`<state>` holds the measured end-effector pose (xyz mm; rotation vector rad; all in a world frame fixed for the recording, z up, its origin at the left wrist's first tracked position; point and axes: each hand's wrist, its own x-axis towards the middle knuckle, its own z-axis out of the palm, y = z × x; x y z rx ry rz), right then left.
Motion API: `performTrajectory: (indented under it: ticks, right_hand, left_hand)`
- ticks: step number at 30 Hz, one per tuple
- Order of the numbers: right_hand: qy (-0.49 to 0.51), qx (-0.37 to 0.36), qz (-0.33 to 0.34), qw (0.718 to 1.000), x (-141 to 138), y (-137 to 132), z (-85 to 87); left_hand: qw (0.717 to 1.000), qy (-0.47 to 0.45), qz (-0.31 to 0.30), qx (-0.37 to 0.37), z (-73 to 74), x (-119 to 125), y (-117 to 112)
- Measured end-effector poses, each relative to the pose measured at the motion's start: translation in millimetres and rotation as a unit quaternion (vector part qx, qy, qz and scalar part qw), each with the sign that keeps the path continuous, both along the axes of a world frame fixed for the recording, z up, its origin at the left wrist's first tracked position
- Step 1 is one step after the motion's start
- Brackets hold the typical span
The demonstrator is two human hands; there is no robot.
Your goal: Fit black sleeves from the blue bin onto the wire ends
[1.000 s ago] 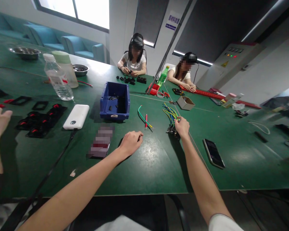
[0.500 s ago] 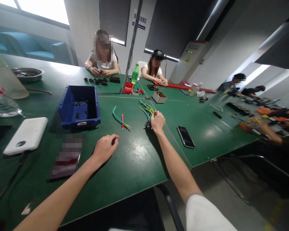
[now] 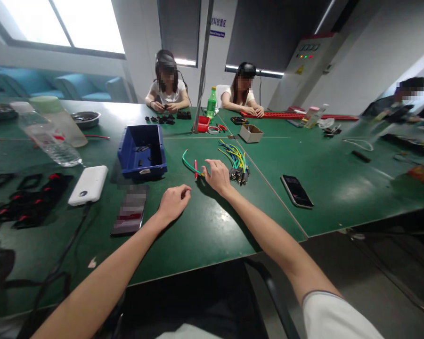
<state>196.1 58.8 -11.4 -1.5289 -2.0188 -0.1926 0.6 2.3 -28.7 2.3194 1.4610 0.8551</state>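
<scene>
On the green table, my left hand rests with its fingers curled in and nothing visible in them. My right hand is over the near end of a curved green wire, its thumb and fingers apart; it looks close to touching that wire. A short red wire lies just left of the right fingertips, crossing near the green one. To the right of that hand is a bundle of yellow, blue and green wires, with dark ends and metal ring terminals towards me.
A blue bin with small black parts stands left of the wires. Nearer me are a white power bank and a dark blurred panel. A phone lies right, a small box beyond. Two people sit opposite.
My right hand has left the wire bundle and moved left to the green wire. The bundle now lies loose on the table. My left hand stays about where it was; the camera has turned left.
</scene>
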Motion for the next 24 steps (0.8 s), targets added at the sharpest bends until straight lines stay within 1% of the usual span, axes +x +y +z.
performTrajectory:
  ticks: [2, 4, 8, 11, 13, 16, 18, 20, 22, 24]
  right_hand:
    - [0.006, -0.006, 0.003, 1.0, -4.7, 0.1, -3.9]
    - [-0.003, -0.027, 0.006, 1.0, -7.5, 0.4, -6.5]
    - [-0.037, -0.091, -0.01, 0.995, -11.5, 1.6, -9.5]
    - [-0.057, -0.138, -0.028, 0.988, -13.4, 3.0, -10.5]
    - [-0.065, -0.158, -0.023, 0.985, -13.7, 3.7, -10.5]
    - [-0.073, -0.166, -0.009, 0.983, -13.1, 3.9, -10.0]
    - [-0.076, -0.162, -0.005, 0.984, -12.7, 3.7, -9.8]
    - [-0.071, -0.162, -0.004, 0.984, -12.5, 3.5, -10.1]
    - [-0.057, -0.166, -0.012, 0.984, -12.4, 3.7, -10.7]
    - [-0.035, -0.171, -0.026, 0.984, -12.0, 4.4, -11.4]
  left_hand:
    - [1.0, 0.005, 0.005, 0.002, -0.4, 0.6, -0.1]
    - [1.0, 0.01, 0.009, 0.002, -0.8, 1.4, -0.2]
    - [1.0, 0.014, 0.012, -0.001, -0.8, 4.2, -0.8]
    - [1.0, 0.0, 0.023, 0.0, 2.7, 6.3, -1.2]
    - [0.998, -0.027, 0.056, 0.016, 9.3, 5.8, -0.2]
    - [0.983, -0.079, 0.144, 0.077, 27.1, -1.5, 7.1]
    - [0.964, -0.102, 0.208, 0.128, 42.8, -13.0, 18.7]
    - [0.944, -0.108, 0.259, 0.174, 58.3, -30.0, 37.4]
    - [0.925, -0.093, 0.3, 0.213, 70.5, -50.6, 62.7]
    - [0.923, -0.059, 0.317, 0.209, 77.7, -71.3, 91.6]
